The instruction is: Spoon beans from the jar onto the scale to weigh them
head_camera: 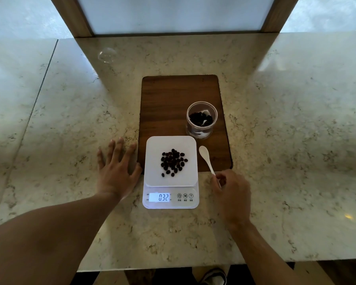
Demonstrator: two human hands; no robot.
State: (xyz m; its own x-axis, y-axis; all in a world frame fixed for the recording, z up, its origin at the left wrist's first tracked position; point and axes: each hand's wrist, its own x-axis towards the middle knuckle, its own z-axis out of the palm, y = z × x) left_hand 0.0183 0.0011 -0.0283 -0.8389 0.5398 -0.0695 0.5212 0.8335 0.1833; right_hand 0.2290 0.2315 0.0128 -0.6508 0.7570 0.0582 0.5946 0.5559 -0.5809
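Observation:
A white digital scale [152, 145] stands at the near end of a dark wooden board [173, 95]. A heap of dark beans [173, 162] lies on its platform, and its lit display [159, 197] reads 0.32. Behind it to the right, an open clear jar [201, 120] holds more dark beans. My right hand [232, 194] pinches the handle end of a white spoon [206, 156], whose empty bowl rests on the board right of the scale. My left hand [116, 171] lies flat on the counter just left of the scale, fingers spread.
The marble counter [286, 130] stretches wide on both sides, with a seam at the far left. A clear lid [107, 55] lies at the back left. A wood-framed panel [173, 15] stands behind the counter. A shoe [214, 277] shows below the near edge.

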